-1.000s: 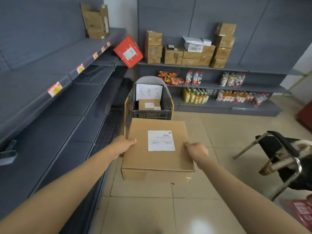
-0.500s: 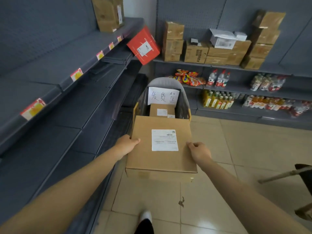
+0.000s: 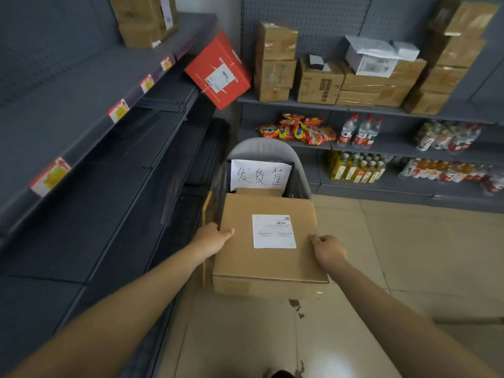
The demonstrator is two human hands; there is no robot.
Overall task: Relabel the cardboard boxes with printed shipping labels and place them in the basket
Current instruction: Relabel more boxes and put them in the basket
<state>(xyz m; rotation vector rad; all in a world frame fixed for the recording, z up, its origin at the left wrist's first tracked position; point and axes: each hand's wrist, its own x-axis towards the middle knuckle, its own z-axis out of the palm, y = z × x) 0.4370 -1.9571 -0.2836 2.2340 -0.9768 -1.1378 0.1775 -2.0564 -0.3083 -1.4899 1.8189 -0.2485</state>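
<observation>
Since the frame half a second back, the flat brown cardboard box [image 3: 268, 241] is sitting farther forward, its far edge now covering the smaller box that was showing inside the dark wire basket [image 3: 215, 197], of which only a thin brown strip is still peeking out below the paper sign. The basket and the shelves are also filling more of the view than before.

The left hand [image 3: 214, 237] is gripping the box's left edge, thumb lying on the top face and fingers hidden underneath. The right hand [image 3: 328, 249] is grasping the right edge the same way, thumb on top. Between the two hands the box is hanging level in the air, its far half over the basket's near rim and its near half over the beige tiled floor [image 3: 395, 268]. A white printed shipping label [image 3: 273, 231] is lying flat on the top face, between the two thumbs and nearer the right one.

At the back of the basket a white paper sheet with handwritten characters [image 3: 260, 175] is standing upright against the grey curved handle [image 3: 261, 148]. To the left, dark grey metal shelves [image 3: 81, 137] are running alongside. A red carton with a white label [image 3: 218, 70] is leaning tilted at the corner, and brown cartons [image 3: 321, 80] are stacked on the back shelf above snack packets and bottles.
</observation>
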